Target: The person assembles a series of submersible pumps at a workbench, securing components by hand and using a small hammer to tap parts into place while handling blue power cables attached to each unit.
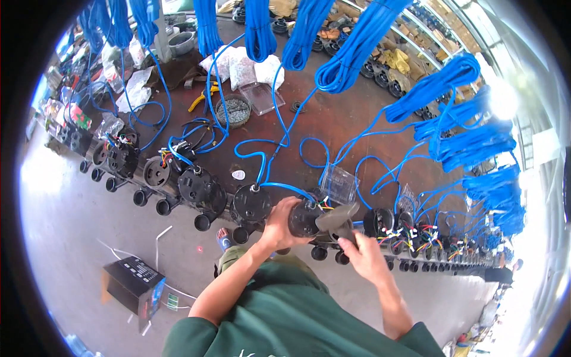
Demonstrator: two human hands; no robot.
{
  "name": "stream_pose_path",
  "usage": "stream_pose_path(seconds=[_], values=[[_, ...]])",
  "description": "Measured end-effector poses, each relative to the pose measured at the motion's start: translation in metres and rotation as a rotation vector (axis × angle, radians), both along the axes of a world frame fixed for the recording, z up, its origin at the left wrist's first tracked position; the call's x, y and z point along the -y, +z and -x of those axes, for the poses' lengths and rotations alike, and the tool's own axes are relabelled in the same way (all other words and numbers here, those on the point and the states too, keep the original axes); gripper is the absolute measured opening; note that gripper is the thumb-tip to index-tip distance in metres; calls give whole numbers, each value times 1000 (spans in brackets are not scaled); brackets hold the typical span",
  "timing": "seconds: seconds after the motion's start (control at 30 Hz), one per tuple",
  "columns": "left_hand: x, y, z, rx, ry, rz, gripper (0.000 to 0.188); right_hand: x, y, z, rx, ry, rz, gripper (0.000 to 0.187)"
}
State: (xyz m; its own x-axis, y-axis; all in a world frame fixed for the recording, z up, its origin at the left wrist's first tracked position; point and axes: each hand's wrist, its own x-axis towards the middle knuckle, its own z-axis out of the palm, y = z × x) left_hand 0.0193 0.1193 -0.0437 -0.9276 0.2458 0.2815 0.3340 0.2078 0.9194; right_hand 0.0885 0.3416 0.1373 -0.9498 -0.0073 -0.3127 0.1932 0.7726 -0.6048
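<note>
My left hand (282, 226) is wrapped round the side of a black round pump housing (304, 221) at the table's front edge. A blue cable (288, 187) runs into the top of that housing, and coloured wires (325, 204) stick out beside it. My right hand (364, 257) is closed on the dark handle of a mallet (336, 218). Its blunt grey-brown head is blurred and lies over the right side of the housing; whether it touches cannot be told. Just left of my left hand stands another black housing (251, 203) with a cable fitted.
More black housings (202, 189) line the table edge on both sides. Bundles of blue cable (357, 50) hang above the brown tabletop (256, 128). A bowl of small grey parts (233, 111) and yellow-handled pliers (203, 98) lie behind. On the floor stands a black box (134, 282).
</note>
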Motion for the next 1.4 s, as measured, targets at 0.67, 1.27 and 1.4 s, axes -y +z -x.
stream_pose_path(seconds=[0.67, 1.27, 1.4], values=[[5, 3, 0, 7, 4, 14, 104, 24, 70, 8, -182, -154, 349, 21], [10, 8, 0, 74, -67, 31, 104, 61, 5, 15, -161, 149, -117, 31], [10, 8, 3, 41, -67, 48, 107, 37, -11, 22, -41, 183, 32, 37]])
